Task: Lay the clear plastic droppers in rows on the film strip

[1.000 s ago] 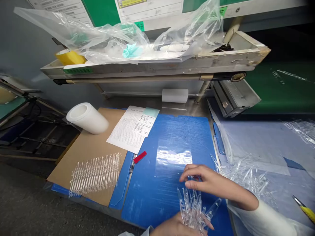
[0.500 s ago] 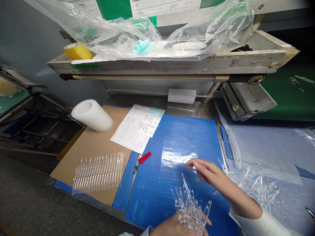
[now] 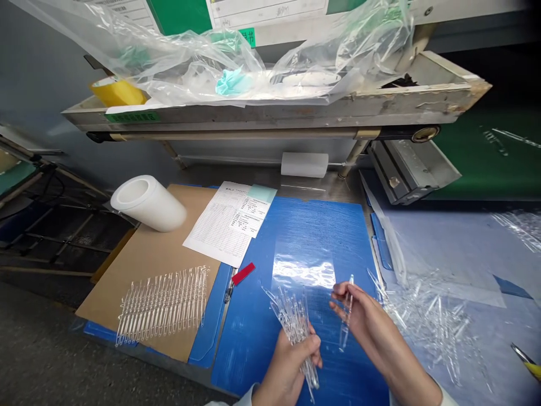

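Note:
My left hand (image 3: 287,361) is closed around a bundle of slim clear plastic sticks (image 3: 292,316), which fan out above the thumb and poke out below the fist. To its right, my right hand (image 3: 366,313) pinches a single clear plastic stick (image 3: 345,330) near its upper end, so that it hangs almost upright. Both hands are above a blue board (image 3: 249,338), close to a clear sheet (image 3: 302,270) that shines with reflected light. On the brown cardboard (image 3: 164,256) at left lies a neat row of the same clear sticks (image 3: 163,304).
Loose clear sticks (image 3: 439,321) lie heaped on the right. A white roll (image 3: 152,206), printed papers (image 3: 224,223) and a red strip (image 3: 243,273) are on the left. Across the back runs a shelf (image 3: 270,119) holding plastic bags and yellow tape (image 3: 118,93). A metal tool (image 3: 524,356) lies at far right.
My left hand has risen with its bundle, and the sticks now lean to the left. My right hand has come down slightly and now shows one stick hanging from its fingers. The view has shifted a little.

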`<state>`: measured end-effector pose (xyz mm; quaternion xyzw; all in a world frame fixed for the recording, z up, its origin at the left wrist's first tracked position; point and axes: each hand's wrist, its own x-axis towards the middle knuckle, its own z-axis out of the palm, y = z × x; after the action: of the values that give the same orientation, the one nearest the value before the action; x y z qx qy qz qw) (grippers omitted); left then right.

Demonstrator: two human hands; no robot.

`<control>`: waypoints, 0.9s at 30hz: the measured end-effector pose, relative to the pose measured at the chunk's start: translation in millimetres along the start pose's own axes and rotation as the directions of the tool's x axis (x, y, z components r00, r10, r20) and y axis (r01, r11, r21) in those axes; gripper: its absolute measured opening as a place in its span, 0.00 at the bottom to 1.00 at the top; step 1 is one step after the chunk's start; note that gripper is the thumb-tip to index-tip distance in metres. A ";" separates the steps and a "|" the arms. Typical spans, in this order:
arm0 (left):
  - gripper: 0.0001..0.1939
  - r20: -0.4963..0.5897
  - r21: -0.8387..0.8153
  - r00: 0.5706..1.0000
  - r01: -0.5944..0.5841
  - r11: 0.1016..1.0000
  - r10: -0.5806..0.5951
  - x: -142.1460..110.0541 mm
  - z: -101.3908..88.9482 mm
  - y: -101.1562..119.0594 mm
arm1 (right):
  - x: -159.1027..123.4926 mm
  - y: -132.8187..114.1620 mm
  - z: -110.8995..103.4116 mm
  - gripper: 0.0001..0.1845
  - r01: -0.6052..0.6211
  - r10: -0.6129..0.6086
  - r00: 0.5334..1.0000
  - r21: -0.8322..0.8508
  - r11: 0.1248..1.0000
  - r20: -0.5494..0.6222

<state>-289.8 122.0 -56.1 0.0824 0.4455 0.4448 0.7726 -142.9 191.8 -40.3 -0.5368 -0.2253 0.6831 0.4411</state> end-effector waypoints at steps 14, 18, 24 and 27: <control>0.10 -0.096 0.326 0.993 -0.036 0.945 0.071 4.7 3.1 32.9 | 2.0 0.2 -33.0 0.11 0.393 -0.340 0.918 -0.584 0.710 0.204; 0.09 -0.098 0.371 0.988 -0.073 0.926 0.117 4.9 -3.1 43.7 | 4.2 -8.1 -54.0 0.07 0.584 -0.330 0.812 -0.690 0.428 0.482; 0.14 -0.208 0.352 0.934 -0.206 0.913 0.290 12.9 -21.2 54.6 | 4.7 17.9 -60.8 0.10 0.683 -0.410 0.696 -0.720 0.125 0.590; 0.15 -0.256 0.287 0.908 -0.257 0.923 0.333 13.9 -28.4 58.8 | 9.4 36.3 -59.6 0.11 0.654 -0.496 0.664 -0.756 0.023 0.559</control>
<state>-344.6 159.7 -50.5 0.1763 0.5917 0.5054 0.6028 -100.7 171.4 -92.9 -0.4955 -0.7973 0.2169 0.2680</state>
